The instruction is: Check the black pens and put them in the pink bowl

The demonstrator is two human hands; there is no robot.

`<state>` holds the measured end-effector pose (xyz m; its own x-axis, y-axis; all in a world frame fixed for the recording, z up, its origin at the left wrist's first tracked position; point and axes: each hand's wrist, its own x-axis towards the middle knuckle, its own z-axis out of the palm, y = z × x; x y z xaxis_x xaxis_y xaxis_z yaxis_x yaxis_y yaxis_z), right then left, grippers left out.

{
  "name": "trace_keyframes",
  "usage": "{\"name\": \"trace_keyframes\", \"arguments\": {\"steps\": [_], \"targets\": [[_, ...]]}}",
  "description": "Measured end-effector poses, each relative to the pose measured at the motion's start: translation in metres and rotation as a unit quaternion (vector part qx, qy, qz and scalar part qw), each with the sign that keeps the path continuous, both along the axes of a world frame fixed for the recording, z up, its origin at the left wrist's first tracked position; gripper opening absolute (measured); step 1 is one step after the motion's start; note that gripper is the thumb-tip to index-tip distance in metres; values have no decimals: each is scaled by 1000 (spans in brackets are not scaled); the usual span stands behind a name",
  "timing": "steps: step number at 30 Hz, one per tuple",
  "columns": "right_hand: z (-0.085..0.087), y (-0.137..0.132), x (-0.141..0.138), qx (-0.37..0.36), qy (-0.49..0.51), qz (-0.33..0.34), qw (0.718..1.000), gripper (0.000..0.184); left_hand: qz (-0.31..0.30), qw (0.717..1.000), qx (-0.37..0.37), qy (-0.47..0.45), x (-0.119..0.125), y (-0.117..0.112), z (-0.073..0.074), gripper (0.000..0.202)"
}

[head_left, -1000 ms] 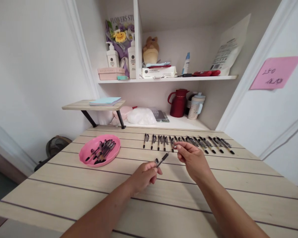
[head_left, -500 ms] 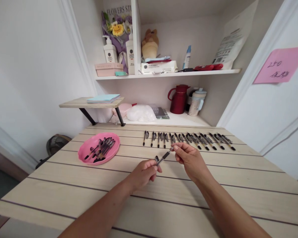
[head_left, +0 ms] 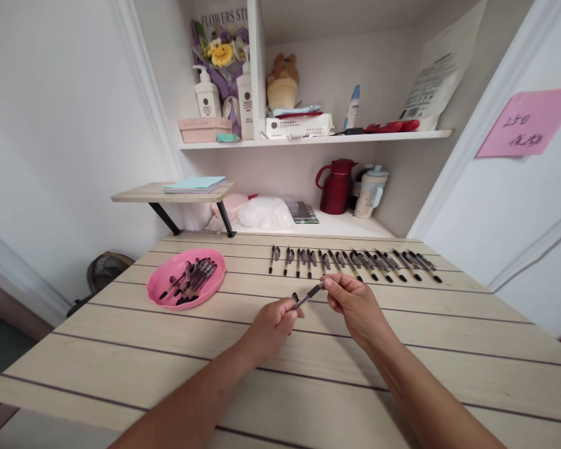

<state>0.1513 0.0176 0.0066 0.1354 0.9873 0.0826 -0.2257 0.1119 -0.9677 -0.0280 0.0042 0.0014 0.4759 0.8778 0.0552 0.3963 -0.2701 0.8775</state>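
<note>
Above the striped desk [head_left: 121, 374], a pen [head_left: 307, 297] slants away rightward, fingers of the left hand [head_left: 271, 321] closed round its near end, those of the right hand [head_left: 348, 300] pinched at its far tip.

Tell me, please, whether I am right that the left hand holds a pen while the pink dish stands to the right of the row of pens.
The side is wrong: the head view shows the pink dish left of the row of pens. The left hand does hold a pen.
</note>
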Motion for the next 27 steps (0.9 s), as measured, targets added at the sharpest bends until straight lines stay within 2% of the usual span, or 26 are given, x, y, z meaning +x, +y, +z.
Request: {"name": "trace_keyframes", "arguments": {"steps": [3, 6, 14, 20, 23, 27], "targets": [[0, -1, -3, 5, -7, -25, 1000, 26, 35, 994, 93, 52, 3, -7, 3, 24], [0, -2, -5, 6, -8, -35, 999, 26, 50, 986, 140, 74, 6, -12, 6, 27], [8, -5, 2, 10, 63, 35, 997, 31, 21, 997, 76, 18, 5, -8, 2, 24], [7, -6, 2, 11, 43, 18, 999, 25, 7, 999, 44, -17, 5, -6, -4, 25], [3, -5, -3, 15, 37, -9, 999, 22, 11, 998, 62, -1, 6, -9, -2, 26], [-2, -5, -9, 25, 34, -42, 998, 28, 38, 989, 139, 45, 10, -15, 3, 25]]}}
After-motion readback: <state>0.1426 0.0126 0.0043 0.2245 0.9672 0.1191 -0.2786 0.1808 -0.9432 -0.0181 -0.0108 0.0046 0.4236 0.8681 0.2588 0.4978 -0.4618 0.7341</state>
